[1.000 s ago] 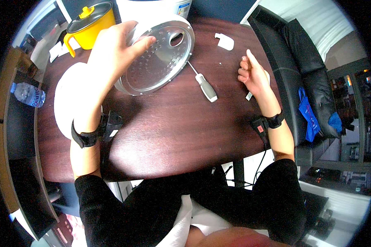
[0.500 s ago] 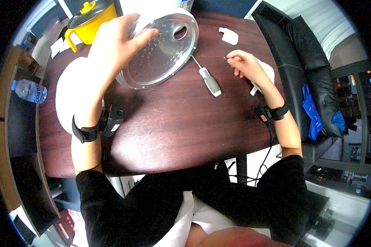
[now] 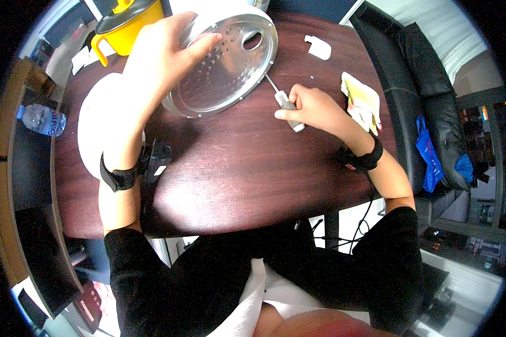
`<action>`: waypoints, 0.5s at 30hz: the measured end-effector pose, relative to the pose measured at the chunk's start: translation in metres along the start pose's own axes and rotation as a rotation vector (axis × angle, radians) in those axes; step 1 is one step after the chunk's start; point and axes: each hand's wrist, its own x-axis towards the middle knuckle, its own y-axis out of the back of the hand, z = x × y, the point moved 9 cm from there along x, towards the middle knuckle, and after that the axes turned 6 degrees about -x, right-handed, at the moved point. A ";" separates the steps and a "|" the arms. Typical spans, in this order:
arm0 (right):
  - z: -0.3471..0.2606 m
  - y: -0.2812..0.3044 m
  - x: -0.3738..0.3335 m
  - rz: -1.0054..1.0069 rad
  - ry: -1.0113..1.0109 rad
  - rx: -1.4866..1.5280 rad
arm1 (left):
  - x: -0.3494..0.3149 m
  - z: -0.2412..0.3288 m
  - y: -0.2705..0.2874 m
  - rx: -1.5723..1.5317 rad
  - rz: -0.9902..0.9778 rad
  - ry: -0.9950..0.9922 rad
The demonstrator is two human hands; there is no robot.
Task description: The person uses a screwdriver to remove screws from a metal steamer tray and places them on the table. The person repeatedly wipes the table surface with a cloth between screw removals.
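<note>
My left hand (image 3: 166,59) grips the rim of a tilted round metal plate (image 3: 230,70), thumb over its face. The plate is shiny, with many small dimples or holes, an oval opening and small screws round its edge; a white part shows behind it. My right hand (image 3: 315,109) is closed round the handle of a grey-and-white screwdriver (image 3: 282,99). The screwdriver lies at a slant, its shaft reaching the plate's lower right edge; whether the tip touches is unclear. A tiny bit (image 3: 312,77), too small to name, lies on the table beyond my right hand.
A white rounded object (image 3: 93,126) lies under my left forearm. A yellow pot (image 3: 126,33) with a dark lid stands at the far left. A small white piece (image 3: 319,49) and a folded cloth (image 3: 362,104) lie on the right. A water bottle (image 3: 42,121) sits beyond the table's left edge.
My right hand has moved left and nearer, from pinching something small to gripping the screwdriver handle. The cloth it covered now shows. My left hand still holds the plate.
</note>
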 end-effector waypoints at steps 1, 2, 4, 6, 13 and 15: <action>0.002 -0.003 0.002 -0.017 0.015 0.007 | 0.002 0.000 -0.002 -0.014 -0.006 0.002; 0.007 -0.010 0.003 -0.139 -0.061 0.111 | 0.003 0.003 -0.002 -0.012 -0.005 0.012; 0.019 -0.011 0.005 -0.206 -0.091 0.259 | 0.002 0.011 0.002 0.003 -0.005 0.041; 0.027 -0.007 -0.001 -0.254 -0.142 0.489 | 0.002 0.012 0.007 0.019 0.051 -0.034; 0.015 0.042 -0.033 -0.024 -0.154 0.980 | 0.001 0.023 0.002 -0.034 -0.021 -0.044; 0.005 0.048 -0.032 -0.008 -0.120 0.958 | -0.001 0.022 0.000 -0.025 -0.027 -0.026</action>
